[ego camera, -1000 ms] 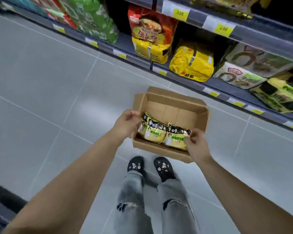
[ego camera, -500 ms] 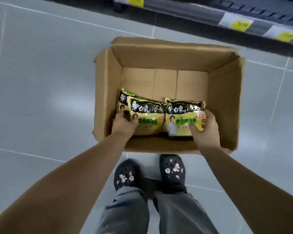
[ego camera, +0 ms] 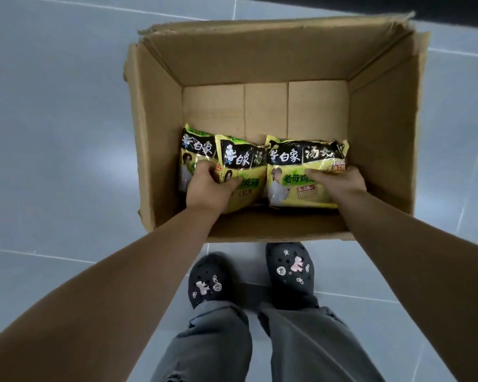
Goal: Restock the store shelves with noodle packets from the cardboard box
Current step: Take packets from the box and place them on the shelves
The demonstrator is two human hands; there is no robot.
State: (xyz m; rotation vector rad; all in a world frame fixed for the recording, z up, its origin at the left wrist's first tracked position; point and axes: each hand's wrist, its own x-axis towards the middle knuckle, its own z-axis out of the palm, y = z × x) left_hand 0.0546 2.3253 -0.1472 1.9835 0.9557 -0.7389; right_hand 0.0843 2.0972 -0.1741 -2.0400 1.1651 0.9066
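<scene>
An open cardboard box (ego camera: pixel 384 139) stands on the floor in front of my feet. Three yellow-and-black noodle packets lie along its near side: a left packet (ego camera: pixel 191 150), a middle packet (ego camera: pixel 242 161) and a right packet (ego camera: pixel 301 175). My left hand (ego camera: pixel 209 186) is inside the box, its fingers and thumb curled round the lower edge of the middle packet. On the other side, my right hand (ego camera: pixel 342 180) grips the right packet, thumb on its face. The far half of the box floor is bare cardboard.
Grey floor tiles (ego camera: pixel 53 119) surround the box. My black clogs (ego camera: pixel 287 274) stand just behind its near wall. A dark strip, the base of the shelving (ego camera: pixel 453 6), runs along the top right edge.
The view has dropped closer over the box and the shelves have left the frame. Both hands have sunk deeper and closed on the packets.
</scene>
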